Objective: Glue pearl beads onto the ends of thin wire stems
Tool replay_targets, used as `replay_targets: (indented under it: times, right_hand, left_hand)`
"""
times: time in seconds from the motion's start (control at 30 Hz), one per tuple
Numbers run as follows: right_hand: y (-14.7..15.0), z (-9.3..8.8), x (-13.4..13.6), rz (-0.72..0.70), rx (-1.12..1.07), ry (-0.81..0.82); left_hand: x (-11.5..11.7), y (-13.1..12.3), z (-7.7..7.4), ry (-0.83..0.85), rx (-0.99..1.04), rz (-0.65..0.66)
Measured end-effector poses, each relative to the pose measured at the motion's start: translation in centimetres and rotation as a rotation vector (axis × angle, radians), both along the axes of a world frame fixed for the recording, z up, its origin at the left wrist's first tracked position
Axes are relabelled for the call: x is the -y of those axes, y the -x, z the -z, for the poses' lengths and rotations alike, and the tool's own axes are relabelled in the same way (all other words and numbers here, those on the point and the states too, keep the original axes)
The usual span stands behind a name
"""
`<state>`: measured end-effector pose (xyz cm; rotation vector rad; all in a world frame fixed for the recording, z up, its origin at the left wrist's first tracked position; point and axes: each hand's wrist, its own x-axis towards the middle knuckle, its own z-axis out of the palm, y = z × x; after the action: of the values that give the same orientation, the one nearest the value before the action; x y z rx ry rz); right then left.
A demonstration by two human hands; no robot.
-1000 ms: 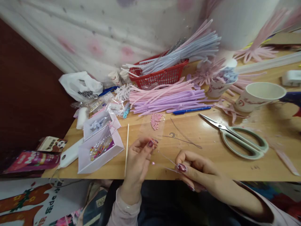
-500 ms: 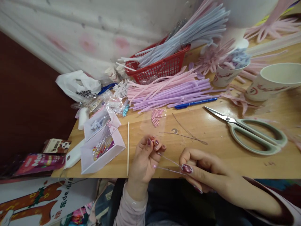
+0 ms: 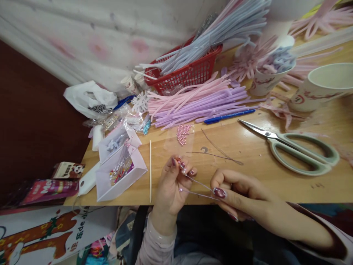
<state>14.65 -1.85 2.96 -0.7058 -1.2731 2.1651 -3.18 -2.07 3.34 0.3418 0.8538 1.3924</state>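
Observation:
At the table's (image 3: 264, 184) front edge my right hand (image 3: 234, 193) pinches the ends of two thin wires (image 3: 197, 187). Each wire carries a small pink bead at its left tip. My left hand (image 3: 172, 184) has its fingertips pinched at the upper wire's beaded end (image 3: 184, 172). The lower bead (image 3: 180, 190) lies against that hand's palm side. A clear bag of pink beads (image 3: 182, 133) lies just beyond my hands. Two loose bent wires (image 3: 217, 154) rest on the wood beside it.
Green-handled scissors (image 3: 300, 152) lie to the right, a blue pen (image 3: 228, 116) and piles of pink and purple pipe cleaners (image 3: 198, 105) behind. A red basket (image 3: 187, 75), paper cups (image 3: 321, 86), white boxes of pins (image 3: 121, 171) and a wooden stick (image 3: 150, 169) surround the hands.
The view has tilted and shifted a little. My left fingers have closed onto the upper wire's tip. My right hand keeps its pinch on the wires.

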Motion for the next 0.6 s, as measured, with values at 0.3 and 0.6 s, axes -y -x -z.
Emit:
replay_targets:
  times: [0.3,0.6]
  right_hand:
    - [0.0,0.1,-0.1,0.007,-0.019,0.023]
    - [0.1,-0.1,-0.2,-0.011,-0.007,0.068]
  left_hand:
    - [0.0,0.4,0.5,-0.053,-0.166,0.015]
    - [-0.4,1.5,0.2,-0.200,-0.301,-0.037]
